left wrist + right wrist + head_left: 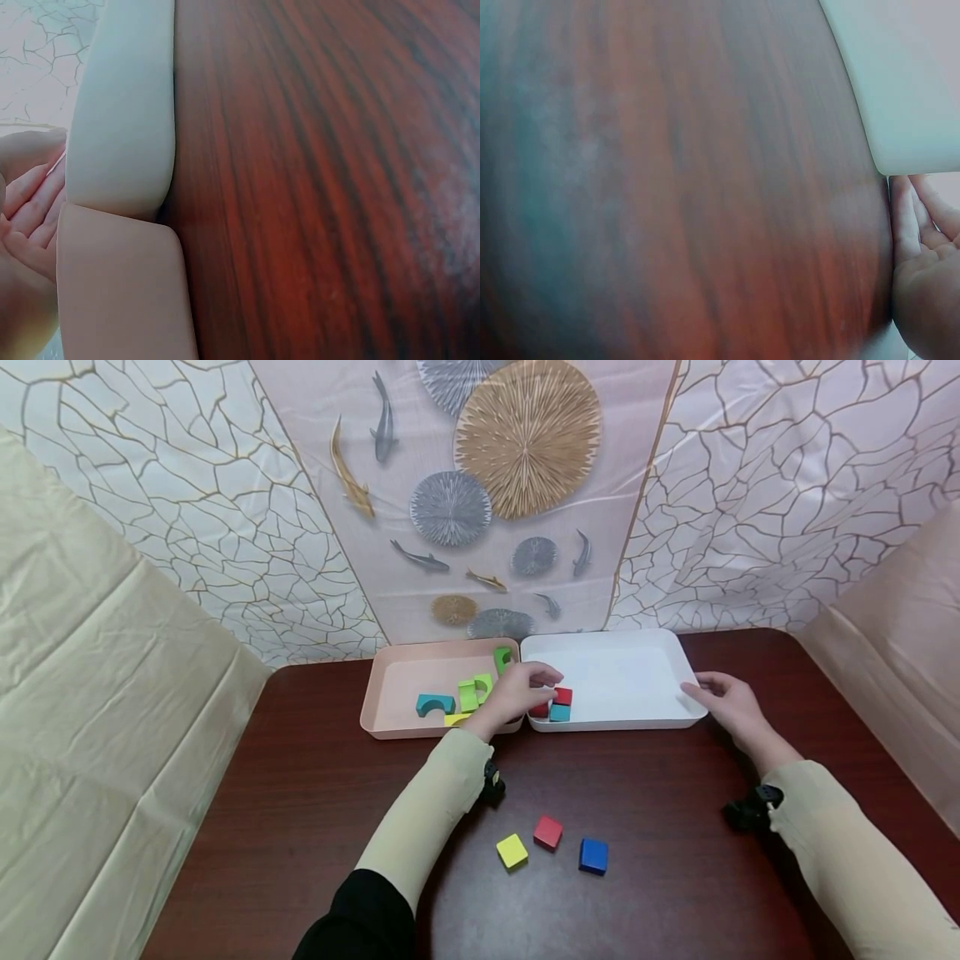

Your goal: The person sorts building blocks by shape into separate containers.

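My left hand [516, 695] reaches over the place where the pink tray [390, 672] and white tray [615, 681] meet. Its fingers extend over the white tray's left end, beside a red block [562, 696], a teal block [559, 713] and another red block [538, 711] partly under the hand. In the left wrist view the tray walls hide the fingertips' surroundings. At the white tray's right end, my right hand [731, 706] holds the rim, thumb over the edge and fingers outside. The right wrist view shows these fingers [905, 221] against the tray's corner.
In the pink tray lie a blue arch block [435, 703], green blocks [468, 695] and a yellow block [456, 720]. Closer to me on the dark wooden table [315, 827] sit a yellow cube [512, 852], a red cube [547, 832] and a blue cube [593, 856].
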A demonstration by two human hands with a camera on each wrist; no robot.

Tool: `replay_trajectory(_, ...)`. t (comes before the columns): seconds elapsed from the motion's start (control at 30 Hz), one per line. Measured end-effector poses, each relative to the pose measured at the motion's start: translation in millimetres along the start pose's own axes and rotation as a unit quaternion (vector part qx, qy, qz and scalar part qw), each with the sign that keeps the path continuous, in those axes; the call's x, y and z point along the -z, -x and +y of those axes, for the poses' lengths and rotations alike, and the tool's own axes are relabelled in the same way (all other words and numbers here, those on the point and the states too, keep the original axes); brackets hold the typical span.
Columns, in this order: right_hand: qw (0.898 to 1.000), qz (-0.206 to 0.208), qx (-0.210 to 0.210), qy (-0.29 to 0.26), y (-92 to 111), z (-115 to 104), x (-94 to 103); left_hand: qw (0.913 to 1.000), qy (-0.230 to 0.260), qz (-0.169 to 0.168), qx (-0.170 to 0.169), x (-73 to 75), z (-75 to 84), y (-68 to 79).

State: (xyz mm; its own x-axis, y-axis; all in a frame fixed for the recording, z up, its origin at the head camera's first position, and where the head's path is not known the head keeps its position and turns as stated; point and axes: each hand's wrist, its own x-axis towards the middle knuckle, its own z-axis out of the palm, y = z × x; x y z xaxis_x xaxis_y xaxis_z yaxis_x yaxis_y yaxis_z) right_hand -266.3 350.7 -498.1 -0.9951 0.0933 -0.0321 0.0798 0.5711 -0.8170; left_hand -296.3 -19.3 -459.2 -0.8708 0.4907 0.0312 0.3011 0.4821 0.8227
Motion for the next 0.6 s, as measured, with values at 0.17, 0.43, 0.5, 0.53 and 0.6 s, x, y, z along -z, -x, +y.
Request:
replay_trajectory(0.17, 1.0, -0.001, -0.003, 0.001, 0.1, -0.3, 0.4, 1.0, 0.001, 0.006, -0.001, 0.0, 1.2, -0.1)
replay_trajectory(0.43, 1.0, 0.003, 0.001, -0.002, -0.6, 0.0, 0.7, 0.9997, 0.015, 0.018, -0.01, -1.7, -0.3, -1.0)
replay_trajectory(0.5, 1.0, 0.003, 0.001, -0.003, -0.8, -0.1, 0.6, 0.9995, 0.02, 0.022, -0.01, -2.3, -0.9, -0.7)
replay_trajectory(0.53, 1.0, 0.003, 0.001, -0.002, -0.9, -0.3, 0.4, 0.9994, 0.022, 0.024, -0.009, -2.6, -1.2, -0.4)
replay_trajectory(0.6, 1.0, 0.002, 0.0, -0.002, -0.7, -0.7, 0.2, 0.9993, 0.024, 0.027, -0.008, -3.3, -1.9, 0.2)
